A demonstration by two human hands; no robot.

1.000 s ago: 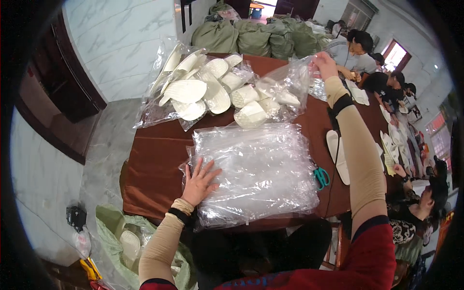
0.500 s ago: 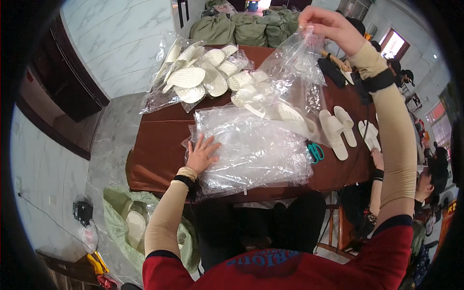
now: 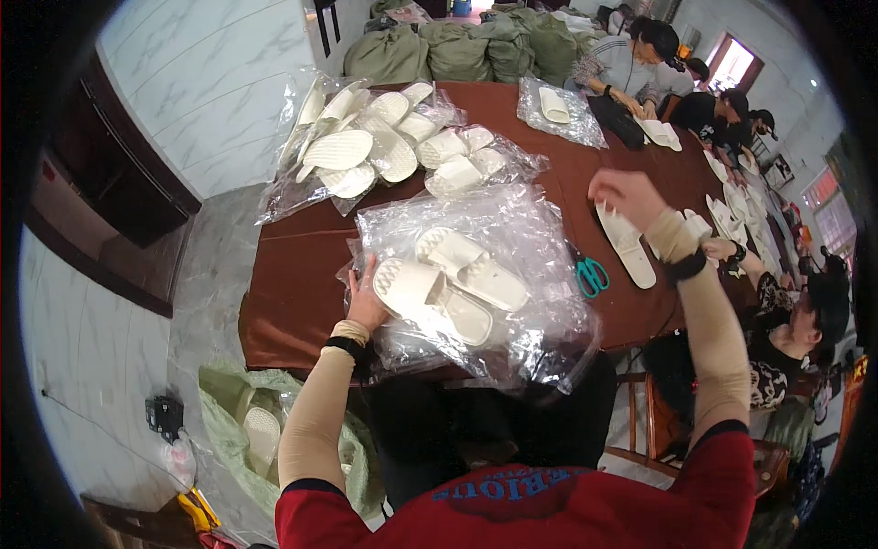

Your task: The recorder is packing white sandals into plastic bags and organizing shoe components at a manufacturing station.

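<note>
A pair of white slide slippers [image 3: 450, 284] lies on a pile of clear plastic bags [image 3: 549, 265] at the near edge of the brown-covered table. Whether the pair is inside the top bag or on it, I cannot tell. Against the toe end of the nearer slipper rests my left hand [image 3: 368, 300], its visible fingers stretched and apart. My right hand [image 3: 629, 197], blurred, hovers just over another pair's white slipper [image 3: 626, 249] on the right, fingers bent; whether it touches it is unclear. Teal-handled scissors [image 3: 591, 275] lie between the bags and that slipper.
Bagged white slippers [image 3: 361, 146] are heaped at the far left, and a flat bag with a slipper [image 3: 554, 105] lies farther back. Co-workers handle slippers along the right side. A green woven sack [image 3: 219, 403] holding slippers stands on the floor at left.
My right hand has let go of the raised plastic bag and come down to the right. A slipper pair now rests on the bag pile. My left hand has shifted to the pile's left edge.
</note>
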